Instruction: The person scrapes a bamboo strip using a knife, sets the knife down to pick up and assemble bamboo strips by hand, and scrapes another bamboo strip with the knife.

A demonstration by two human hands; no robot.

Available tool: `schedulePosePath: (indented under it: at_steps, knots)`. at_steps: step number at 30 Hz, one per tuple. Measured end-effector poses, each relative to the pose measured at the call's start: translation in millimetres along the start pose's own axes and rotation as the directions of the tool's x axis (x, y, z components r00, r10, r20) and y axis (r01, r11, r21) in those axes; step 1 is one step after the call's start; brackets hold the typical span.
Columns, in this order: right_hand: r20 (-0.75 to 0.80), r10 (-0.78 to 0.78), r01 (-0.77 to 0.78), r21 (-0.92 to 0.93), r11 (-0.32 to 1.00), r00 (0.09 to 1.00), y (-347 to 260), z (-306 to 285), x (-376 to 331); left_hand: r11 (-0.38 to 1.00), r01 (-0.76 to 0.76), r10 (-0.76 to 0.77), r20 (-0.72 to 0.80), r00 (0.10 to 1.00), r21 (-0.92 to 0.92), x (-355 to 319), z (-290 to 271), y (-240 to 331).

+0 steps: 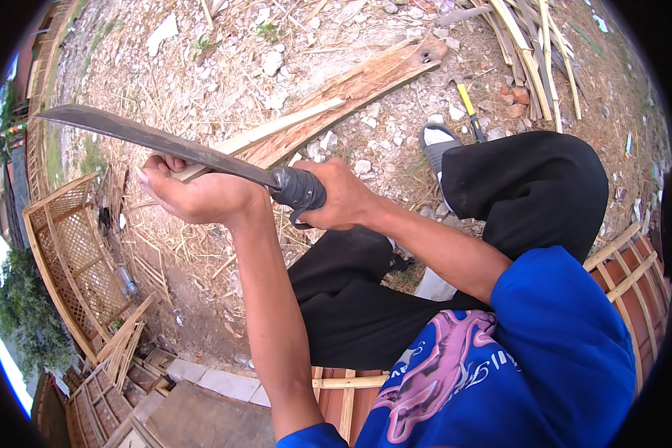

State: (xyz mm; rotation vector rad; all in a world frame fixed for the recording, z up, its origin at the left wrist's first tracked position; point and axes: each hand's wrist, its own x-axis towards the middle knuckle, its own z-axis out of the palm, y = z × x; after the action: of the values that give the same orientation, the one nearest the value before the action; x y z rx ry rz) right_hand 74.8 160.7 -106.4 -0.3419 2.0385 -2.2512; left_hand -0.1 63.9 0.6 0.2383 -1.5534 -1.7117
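My right hand (340,196) is closed round the dark wrapped handle of a machete (164,142). Its long blade points to the far left, crossing above my left hand. My left hand (201,198) has its fingers curled round the near end of a pale bamboo strip (276,128). The strip slants away to the right beneath the blade, over a weathered wooden plank (384,76) on the ground. The blade hides part of my left fingers and of the strip; whether it touches the strip I cannot tell.
A hammer with a yellow handle (467,101) lies by my shoe (439,142). Beyond it is a pile of split bamboo strips (526,52). Stones and straw litter the ground. Woven lattice panels (82,265) stand at the left, and a bamboo frame (635,276) at the right.
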Motion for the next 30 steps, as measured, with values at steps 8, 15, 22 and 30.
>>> schedulePosePath:
  at_steps: [8,15,22,30]
  knots:
    - [0.060,0.144,-0.137,-0.106,0.985,0.988,23.9,-8.3,-5.9,0.996,0.021,-0.028,-0.082,0.996,-0.088,9.2,-14.2,-6.2]
    - [0.021,0.120,-0.117,-0.119,0.986,0.993,-21.2,-7.1,10.2,0.991,0.031,-0.028,0.025,0.999,-0.134,-0.1,-5.3,-0.7]
    - [-0.301,0.565,-0.638,-0.436,0.635,0.768,169.9,-105.0,-70.1,1.000,-0.021,0.022,0.074,0.997,-0.014,-9.4,7.8,1.9]
    - [-0.098,0.438,-0.448,-0.190,0.873,0.894,61.0,-42.9,-3.1,0.995,0.030,-0.022,0.090,0.996,-0.097,-4.4,16.6,-0.9]
